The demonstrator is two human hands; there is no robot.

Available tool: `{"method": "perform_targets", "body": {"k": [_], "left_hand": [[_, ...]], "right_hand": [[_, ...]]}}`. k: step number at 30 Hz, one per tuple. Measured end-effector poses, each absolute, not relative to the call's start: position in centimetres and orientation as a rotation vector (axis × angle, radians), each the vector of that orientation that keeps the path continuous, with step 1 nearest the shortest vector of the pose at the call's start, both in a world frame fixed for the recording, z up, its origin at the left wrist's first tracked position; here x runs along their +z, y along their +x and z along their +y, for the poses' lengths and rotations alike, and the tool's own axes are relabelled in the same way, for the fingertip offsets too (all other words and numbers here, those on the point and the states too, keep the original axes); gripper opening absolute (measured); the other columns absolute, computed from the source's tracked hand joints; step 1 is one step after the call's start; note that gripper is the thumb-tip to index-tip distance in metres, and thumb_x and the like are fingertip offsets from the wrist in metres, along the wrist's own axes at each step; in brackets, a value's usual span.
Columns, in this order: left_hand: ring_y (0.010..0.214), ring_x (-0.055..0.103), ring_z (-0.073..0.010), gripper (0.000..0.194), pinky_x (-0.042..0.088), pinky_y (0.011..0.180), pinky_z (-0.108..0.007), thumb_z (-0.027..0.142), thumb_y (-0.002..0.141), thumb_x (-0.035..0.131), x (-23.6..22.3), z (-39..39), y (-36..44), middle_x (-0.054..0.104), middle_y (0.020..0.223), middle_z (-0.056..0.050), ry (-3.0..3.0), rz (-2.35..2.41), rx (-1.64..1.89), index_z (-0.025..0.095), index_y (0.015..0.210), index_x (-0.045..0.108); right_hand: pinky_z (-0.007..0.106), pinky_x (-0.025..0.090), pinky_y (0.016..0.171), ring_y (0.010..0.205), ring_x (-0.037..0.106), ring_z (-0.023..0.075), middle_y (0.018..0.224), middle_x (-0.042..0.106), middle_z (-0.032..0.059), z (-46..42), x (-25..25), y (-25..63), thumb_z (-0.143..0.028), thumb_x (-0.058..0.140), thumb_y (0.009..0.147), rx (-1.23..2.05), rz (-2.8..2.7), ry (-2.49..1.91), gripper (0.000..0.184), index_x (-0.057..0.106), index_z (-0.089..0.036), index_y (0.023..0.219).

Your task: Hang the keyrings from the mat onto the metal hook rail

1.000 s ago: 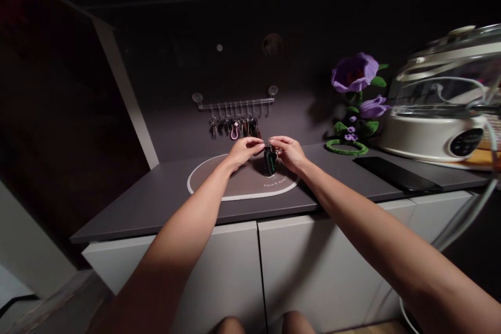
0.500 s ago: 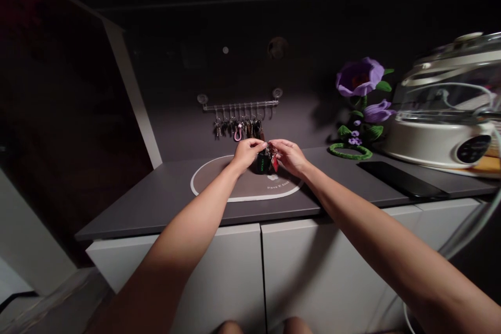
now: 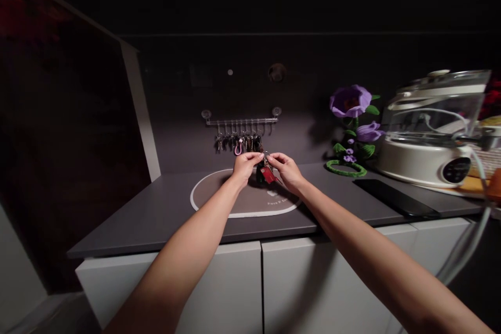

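Observation:
Between my two hands hangs a key ring point(image 3: 266, 153) with a red tag point(image 3: 268, 174) and other small dark pieces below it. My left hand point(image 3: 246, 165) pinches the ring from the left, thumb and fingertips together. My right hand point(image 3: 286, 168) pinches it from the right. Both are held above an oval brown mat point(image 3: 215, 193) with a white border. Behind them, a clear hook rail point(image 3: 242, 122) on the wall carries several bunches of keys point(image 3: 219, 141), one with a pink loop point(image 3: 238, 147).
The mat lies on a dark countertop point(image 3: 136, 219) above white cabinet doors point(image 3: 297, 271). To the right are purple artificial flowers point(image 3: 351, 100) in a green ring base, a black phone-like slab point(image 3: 393, 197) and a cream appliance point(image 3: 415, 159) with a clear top and a cable.
The camera has tilted up, so the scene sits lower. The red tag has swung to face me, now covering much of the black piece with green lettering. Both hands still pinch the ring.

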State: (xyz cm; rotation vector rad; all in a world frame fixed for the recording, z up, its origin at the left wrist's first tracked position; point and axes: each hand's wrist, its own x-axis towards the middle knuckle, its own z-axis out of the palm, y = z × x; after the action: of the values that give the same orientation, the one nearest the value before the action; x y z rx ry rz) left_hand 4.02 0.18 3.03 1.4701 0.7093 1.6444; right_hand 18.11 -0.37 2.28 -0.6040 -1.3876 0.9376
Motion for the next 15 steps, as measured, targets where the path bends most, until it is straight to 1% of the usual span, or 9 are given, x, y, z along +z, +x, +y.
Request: {"method": "perform_targets", "body": {"k": [3, 5, 9, 15], "left_hand": [[0.069, 0.057, -0.0133, 0.032, 0.043, 0.072, -0.029, 0.038, 0.056, 0.072, 3.1, 0.2, 4.1, 0.067, 0.072, -0.004, 1.49, 0.719, 1.66, 0.013, 0.075, 0.068], [0.068, 0.056, -0.0128, 0.033, 0.042, 0.071, -0.028, 0.039, 0.057, 0.07, 3.1, 0.2, 4.1, 0.067, 0.073, -0.004, 1.504, 0.724, 1.674, 0.013, 0.076, 0.068], [0.067, 0.054, -0.0121, 0.034, 0.041, 0.065, -0.025, 0.041, 0.061, 0.066, 3.2, 0.4, 4.1, 0.066, 0.076, -0.005, 1.479, 0.802, 1.746, 0.012, 0.08, 0.066], [0.06, 0.05, -0.0104, 0.031, 0.038, 0.058, -0.023, 0.041, 0.068, 0.058, 2.6, 1.1, 4.2, 0.059, 0.065, -0.002, 1.476, 0.96, 1.795, 0.012, 0.075, 0.062]], "right_hand": [[0.023, 0.04, 0.072, 0.07, 0.051, 0.0096, 0.074, 0.06, -0.0005, -0.3, 2.8, 18.0, -0.041, 0.068, 0.062, 0.855, -1.455, -0.613, 0.029, 0.06, -0.016, 0.074], [0.022, 0.04, 0.071, 0.068, 0.05, 0.009, 0.072, 0.058, -0.0012, 0.1, 3.2, 18.0, -0.042, 0.066, 0.063, 0.815, -1.486, -0.612, 0.029, 0.059, -0.016, 0.073], [0.021, 0.038, 0.061, 0.06, 0.047, 0.0078, 0.066, 0.055, -0.0029, 1.7, 4.3, 18.1, -0.047, 0.064, 0.062, 0.802, -1.47, -0.629, 0.033, 0.055, -0.016, 0.072], [0.021, 0.037, 0.051, 0.052, 0.044, 0.0072, 0.059, 0.052, -0.0026, 5.0, 6.9, 18.3, -0.053, 0.067, 0.054, 0.753, -1.32, -0.681, 0.042, 0.053, -0.015, 0.069]]}}
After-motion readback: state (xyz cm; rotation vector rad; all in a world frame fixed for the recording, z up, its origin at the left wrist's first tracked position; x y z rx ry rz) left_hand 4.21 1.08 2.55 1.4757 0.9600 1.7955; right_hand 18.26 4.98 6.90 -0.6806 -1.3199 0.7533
